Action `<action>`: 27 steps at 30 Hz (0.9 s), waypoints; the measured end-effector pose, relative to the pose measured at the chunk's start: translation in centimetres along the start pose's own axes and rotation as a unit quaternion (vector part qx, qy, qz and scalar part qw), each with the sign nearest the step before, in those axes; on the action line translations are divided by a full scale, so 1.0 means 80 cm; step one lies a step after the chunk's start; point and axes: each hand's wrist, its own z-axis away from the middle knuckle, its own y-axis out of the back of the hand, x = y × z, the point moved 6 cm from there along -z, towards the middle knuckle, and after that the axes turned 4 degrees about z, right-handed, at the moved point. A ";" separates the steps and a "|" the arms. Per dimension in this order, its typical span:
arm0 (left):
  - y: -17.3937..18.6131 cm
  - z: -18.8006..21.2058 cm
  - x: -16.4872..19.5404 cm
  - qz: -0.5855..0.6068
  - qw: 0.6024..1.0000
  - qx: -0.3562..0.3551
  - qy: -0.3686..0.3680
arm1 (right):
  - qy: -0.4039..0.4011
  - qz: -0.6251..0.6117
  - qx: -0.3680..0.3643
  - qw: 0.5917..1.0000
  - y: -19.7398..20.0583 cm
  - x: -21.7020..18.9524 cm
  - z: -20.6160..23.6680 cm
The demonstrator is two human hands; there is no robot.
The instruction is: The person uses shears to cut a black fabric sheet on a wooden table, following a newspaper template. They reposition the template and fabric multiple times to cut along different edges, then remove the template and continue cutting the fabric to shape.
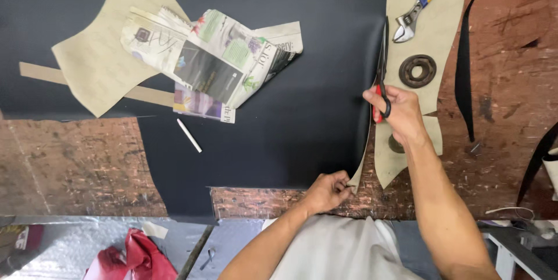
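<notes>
Closest to the head camera, two bare forearms reach up from a pale grey garment over a scarred reddish-brown worktable (75, 164). Fingers of the left hand (329, 190) are closed in a pinch on the lower corner of a large black sheet (279, 100), right at its cut edge. Up and to the right of that pinch, the right hand (400, 112) is closed around the red handles of a pair of scissors (381, 71); their dark blades point away from the person, along the sheet's right edge. Just right of the scissor grip lies a tan paper pattern (407, 152), weighted by a rusty metal ring (417, 71) and, farther up, an adjustable wrench (419, 2) with a blue and yellow handle. Well left of both hands, a white chalk stick (189, 135), crumpled newspaper (215, 62) and another tan pattern piece (102, 62) rest on the black sheet.
</notes>
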 end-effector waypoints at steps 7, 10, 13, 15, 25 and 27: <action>-0.002 -0.005 -0.012 0.011 1.000 0.001 0.013 | -0.004 -0.013 0.000 1.000 0.000 -0.016 -0.020; -0.002 -0.005 -0.013 0.028 1.000 -0.004 0.000 | 0.000 -0.013 0.006 1.000 -0.001 -0.018 -0.017; 0.001 -0.002 -0.004 -0.029 0.998 0.020 -0.058 | -0.002 0.004 0.015 1.000 0.000 -0.021 -0.018; 0.004 -0.006 0.000 -0.042 0.997 0.022 -0.065 | -0.014 0.002 0.022 1.000 0.003 -0.023 -0.021; 0.003 -0.002 -0.003 0.009 1.000 -0.004 0.023 | -0.035 -0.011 0.001 0.999 0.007 -0.029 -0.028; 0.003 -0.002 -0.004 0.014 1.000 0.000 0.024 | -0.032 0.007 0.012 0.999 0.008 -0.030 -0.032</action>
